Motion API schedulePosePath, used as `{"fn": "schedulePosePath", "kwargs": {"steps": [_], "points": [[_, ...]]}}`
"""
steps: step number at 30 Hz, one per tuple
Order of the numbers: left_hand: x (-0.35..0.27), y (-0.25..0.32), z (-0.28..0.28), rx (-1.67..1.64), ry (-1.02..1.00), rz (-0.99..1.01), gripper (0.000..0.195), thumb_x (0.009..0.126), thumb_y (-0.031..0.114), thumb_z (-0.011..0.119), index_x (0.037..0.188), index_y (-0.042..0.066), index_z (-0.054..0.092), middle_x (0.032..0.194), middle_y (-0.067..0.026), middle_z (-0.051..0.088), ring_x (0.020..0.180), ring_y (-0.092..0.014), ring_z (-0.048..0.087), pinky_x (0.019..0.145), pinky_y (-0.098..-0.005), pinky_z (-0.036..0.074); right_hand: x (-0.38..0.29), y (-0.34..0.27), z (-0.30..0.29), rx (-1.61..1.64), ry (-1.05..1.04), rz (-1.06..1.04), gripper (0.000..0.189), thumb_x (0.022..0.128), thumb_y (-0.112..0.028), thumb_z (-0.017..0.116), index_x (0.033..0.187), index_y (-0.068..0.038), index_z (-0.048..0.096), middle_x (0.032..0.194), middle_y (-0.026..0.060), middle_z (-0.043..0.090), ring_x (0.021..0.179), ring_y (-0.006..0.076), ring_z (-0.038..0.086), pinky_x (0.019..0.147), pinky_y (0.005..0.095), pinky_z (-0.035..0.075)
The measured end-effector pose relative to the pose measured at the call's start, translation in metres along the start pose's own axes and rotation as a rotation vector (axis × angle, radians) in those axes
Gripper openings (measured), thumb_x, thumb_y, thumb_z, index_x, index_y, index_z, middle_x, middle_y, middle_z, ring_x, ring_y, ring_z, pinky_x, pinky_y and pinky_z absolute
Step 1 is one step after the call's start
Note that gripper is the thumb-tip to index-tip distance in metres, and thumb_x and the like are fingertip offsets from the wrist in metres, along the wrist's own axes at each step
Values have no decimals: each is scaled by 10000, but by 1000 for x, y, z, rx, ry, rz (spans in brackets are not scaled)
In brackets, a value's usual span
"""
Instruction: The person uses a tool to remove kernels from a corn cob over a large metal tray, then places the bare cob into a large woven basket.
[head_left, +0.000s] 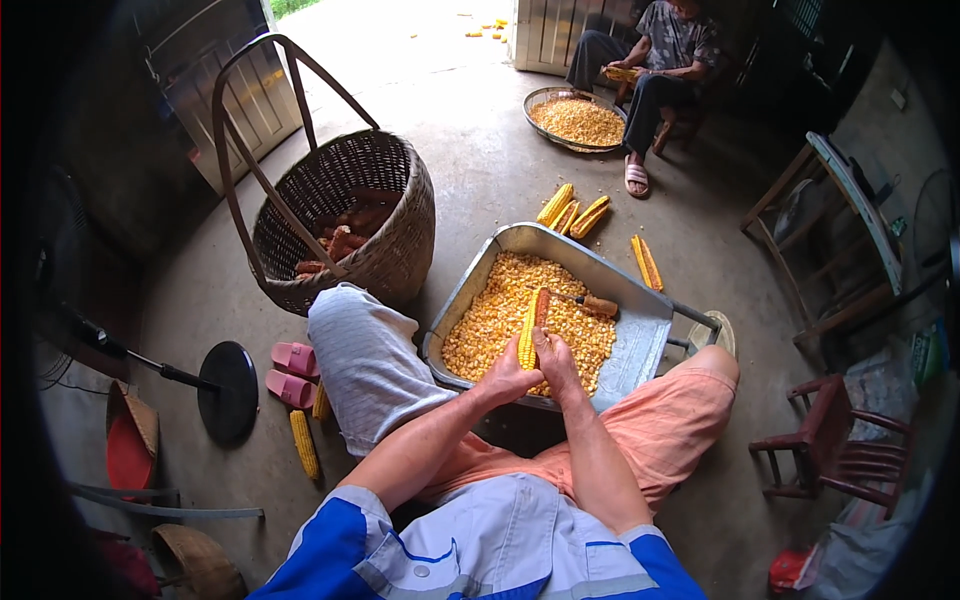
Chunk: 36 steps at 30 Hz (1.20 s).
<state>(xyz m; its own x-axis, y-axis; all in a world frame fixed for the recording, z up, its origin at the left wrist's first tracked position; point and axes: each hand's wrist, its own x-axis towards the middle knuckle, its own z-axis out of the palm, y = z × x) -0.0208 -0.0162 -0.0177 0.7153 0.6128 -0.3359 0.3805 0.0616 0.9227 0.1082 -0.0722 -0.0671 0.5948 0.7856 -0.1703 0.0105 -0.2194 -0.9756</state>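
My left hand (511, 375) grips the lower end of a corn cob (531, 330) held upright above a metal pan. Yellow kernels cover its left part, while a reddish strip on the right is bare. Against the lower right side of that cob, my right hand (556, 361) is closed, fingers and thumb touching it. Loose corn kernels (487, 322) fill much of the metal pan (637, 341) between my knees. A tool with a wooden handle (598, 305) and a thin metal shaft lies on the kernels, just right of the cob.
A woven basket (412, 225) with shelled cobs (341, 241) stands at left. Partly stripped cobs (589, 217) lie beyond the pan. Another person (671, 45) sits behind a round tray of kernels (577, 121). Pink slippers (292, 386), a black stand base (229, 394) and a small wooden chair (825, 435) stand around me.
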Motion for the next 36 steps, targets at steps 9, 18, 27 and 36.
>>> {"fn": "schedulePosePath", "kwargs": {"steps": [9,18,27,36], "points": [[-9,33,-16,-234,-206,-73,607,735,209,680,1249,-4,438,791,-73,594,576,-146,579,460,-280,451,1,11,-4,-268,81,-169,453,942,-363,474,1010,73,575,883,306,630,853,441,627,750,462,499],[-17,44,-7,-261,-70,106,666,694,92,729,1270,-3,409,814,-46,580,576,-107,530,463,-252,436,-6,-7,-5,143,-57,26,699,915,-577,559,1131,88,553,934,107,654,823,198,623,743,308,505],[-8,40,-22,-378,-266,-86,400,737,132,673,1070,26,478,648,-23,525,450,-110,487,381,-249,375,-9,-12,-8,31,-67,80,723,914,-409,542,1319,172,398,1109,251,607,983,253,614,837,324,505],[-7,32,-17,-213,-108,-72,603,733,205,692,1230,-13,429,728,-55,598,480,-112,520,383,-266,391,-17,-33,-8,143,-209,121,866,887,-555,608,1334,151,380,1086,200,620,924,188,627,760,271,521]]}}
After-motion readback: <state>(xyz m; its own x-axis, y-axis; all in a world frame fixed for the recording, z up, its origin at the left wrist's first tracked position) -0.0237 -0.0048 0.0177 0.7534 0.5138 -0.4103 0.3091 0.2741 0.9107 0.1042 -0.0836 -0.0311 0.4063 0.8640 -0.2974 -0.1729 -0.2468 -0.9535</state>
